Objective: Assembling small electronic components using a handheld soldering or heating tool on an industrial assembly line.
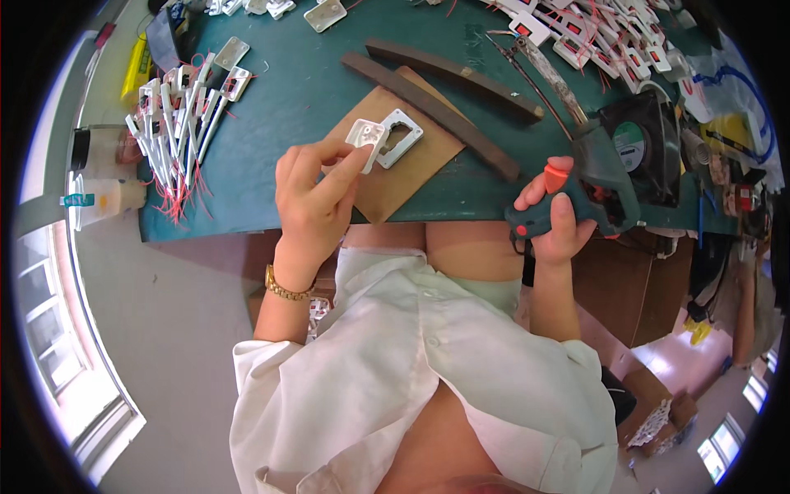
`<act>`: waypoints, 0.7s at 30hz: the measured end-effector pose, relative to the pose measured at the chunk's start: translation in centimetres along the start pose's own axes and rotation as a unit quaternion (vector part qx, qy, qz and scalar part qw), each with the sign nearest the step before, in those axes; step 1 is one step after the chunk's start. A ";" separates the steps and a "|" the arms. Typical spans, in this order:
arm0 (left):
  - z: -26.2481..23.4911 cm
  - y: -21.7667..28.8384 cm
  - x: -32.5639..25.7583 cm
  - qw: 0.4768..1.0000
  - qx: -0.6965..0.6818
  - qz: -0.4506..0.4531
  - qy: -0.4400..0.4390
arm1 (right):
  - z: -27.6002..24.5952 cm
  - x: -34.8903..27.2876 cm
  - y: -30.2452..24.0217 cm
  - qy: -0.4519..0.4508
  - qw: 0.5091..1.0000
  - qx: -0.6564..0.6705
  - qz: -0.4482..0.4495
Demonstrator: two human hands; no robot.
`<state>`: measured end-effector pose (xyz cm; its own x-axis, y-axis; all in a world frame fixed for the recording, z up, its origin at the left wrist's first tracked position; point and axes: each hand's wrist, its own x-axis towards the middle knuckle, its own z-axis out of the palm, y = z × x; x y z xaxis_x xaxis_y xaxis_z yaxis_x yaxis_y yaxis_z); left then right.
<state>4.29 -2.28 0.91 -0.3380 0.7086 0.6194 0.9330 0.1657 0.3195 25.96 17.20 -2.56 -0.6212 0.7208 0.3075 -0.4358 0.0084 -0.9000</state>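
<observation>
Left hand (317, 188) pinches white plastic shell (367, 132) over brown board (378, 198), near green table's (247, 156) front edge. Right hand (559, 228) grasps dark-green gun-shaped tool (591, 150), same edge, right of board. Metallic frame (409, 145) lies on board.

Green-topped, the bench (247, 177) stretched right across, its front edge bowing! Away past its left front corner, daylight blazed through a white-framed window (51, 305), with a broad, plain grey surface (164, 354), wall or floor unclear, alongside! Under the front edge, toward the right, brown panels (613, 288) stood; beyond them, pinkish floor (665, 358) gleamed, and smaller windows (724, 449) glowed!
</observation>
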 end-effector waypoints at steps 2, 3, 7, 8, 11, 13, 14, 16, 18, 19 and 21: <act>0.1 -0.1 -0.4 1.000 0.008 -0.015 -0.004 | 0.0 0.0 0.1 -0.003 1.000 0.002 0.003; 0.1 -0.1 -0.5 0.999 0.013 -0.028 -0.009 | 0.0 0.1 0.0 -0.002 1.000 0.000 0.002; -0.8 -0.3 -0.1 0.997 0.060 0.017 -0.034 | 0.2 0.1 -0.1 0.007 1.000 0.005 0.004; -0.9 -0.5 0.0 0.997 0.052 0.027 -0.040 | 0.2 0.0 -0.1 0.008 1.000 0.004 0.004; -1.6 -0.5 0.4 0.996 0.045 0.051 -0.061 | 0.3 0.0 -0.1 0.004 1.000 0.003 0.001; -1.7 -0.4 0.6 0.994 0.044 0.065 -0.076 | 0.2 0.0 0.0 0.013 1.000 0.006 0.007; -1.6 -0.4 0.6 0.993 0.044 0.069 -0.090 | 0.2 -0.1 0.0 0.012 1.000 0.005 0.007; -1.6 -0.3 0.6 0.991 0.045 0.072 -0.102 | 0.1 0.0 0.0 0.009 1.000 0.002 0.003; -1.4 -0.2 0.8 0.991 0.008 0.065 -0.118 | 0.2 0.1 0.0 0.010 1.000 0.005 0.002; -1.3 -0.2 0.8 0.991 0.007 0.066 -0.116 | 0.2 0.1 0.0 0.013 1.000 0.009 0.002; -0.9 -0.3 0.8 0.990 -0.013 0.041 -0.136 | 0.3 0.2 -0.1 0.016 1.000 0.008 0.004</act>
<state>3.59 -2.43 1.97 -0.2113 0.8784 0.4287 0.9513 0.0841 0.2965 25.72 17.14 -2.36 -0.6038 0.7422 0.2908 -0.4419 -0.0081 -0.8970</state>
